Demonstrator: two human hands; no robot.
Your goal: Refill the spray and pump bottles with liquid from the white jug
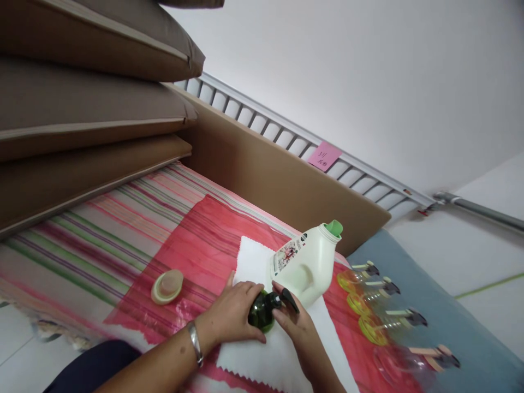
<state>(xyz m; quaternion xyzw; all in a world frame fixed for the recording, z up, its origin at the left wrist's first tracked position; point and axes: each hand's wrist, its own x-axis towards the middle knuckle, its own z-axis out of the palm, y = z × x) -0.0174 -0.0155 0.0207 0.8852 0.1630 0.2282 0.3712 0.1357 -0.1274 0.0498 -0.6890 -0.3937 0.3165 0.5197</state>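
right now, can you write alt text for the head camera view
The left hand and right hand hold a small dark green pump bottle with a black nozzle over a white cloth. A white plastic jug with a green cap leans beside it, near clear spray bottles.

I count one white jug (305, 262), one dark green pump bottle (261, 312), one white cloth (254, 262), one round lid (167, 286), four clear pump bottles (368, 299), three stacked brown cushions (82, 103), one pink note (324, 155).
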